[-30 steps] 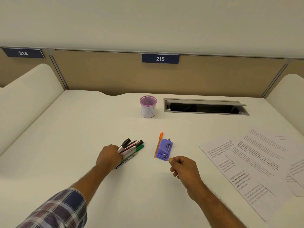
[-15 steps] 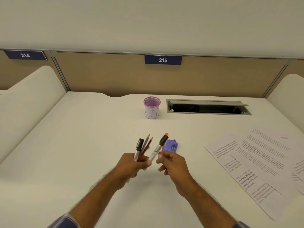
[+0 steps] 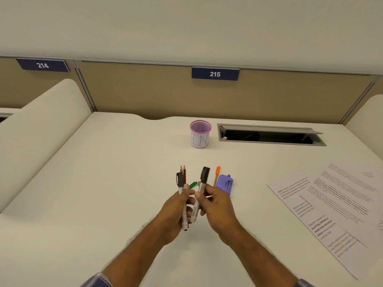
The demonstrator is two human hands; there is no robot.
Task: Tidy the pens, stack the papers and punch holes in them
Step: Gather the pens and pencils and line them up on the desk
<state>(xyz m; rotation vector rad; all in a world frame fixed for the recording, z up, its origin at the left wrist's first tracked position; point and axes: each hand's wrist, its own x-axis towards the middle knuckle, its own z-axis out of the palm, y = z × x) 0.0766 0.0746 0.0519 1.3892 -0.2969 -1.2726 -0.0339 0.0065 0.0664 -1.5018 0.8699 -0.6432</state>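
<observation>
Since both hands work close to the body, they come first:
Left hand (image 3: 176, 206): fingers curled round a small bundle (image 3: 182, 183) of a black-capped marker and two red-brown pencils, gripped at the lower barrels, tips pointing up and away.
Right hand (image 3: 215, 206): thumb and fingers pinch a second black-capped marker (image 3: 202, 187) near mid-barrel; it stands tilted just beside the bundle, its lower end next to the left palm.
Handling, pens: judged light, stiff and smooth-barrelled, so loose ones could slip or fan out. A grip round the middle of the whole bundle looks safest; held low, the tops splay.
Green pen (image 3: 193, 184): only its cap end shows between the two hands; whether it is held or lies on the desk (image 3: 103, 183), I cannot tell.
Orange pen (image 3: 216, 176): lies on the desk just beyond the right hand, touching or nearly touching the punch, outside either grip.
Hole punch (image 3: 224, 184): purple, small, rigid, partly hidden by the right knuckles.
Papers (image 3: 331, 204): printed sheets spread overlapping at the right, well apart from both hands; thin and floppy, best squared by their edges.
Pen cup (image 3: 200, 134): purple mesh, upright, farther back near the desk's rear and well apart from the hands; likely where the pens go.
Cable hatch (image 3: 269, 135): open slot just right of the cup.
</observation>
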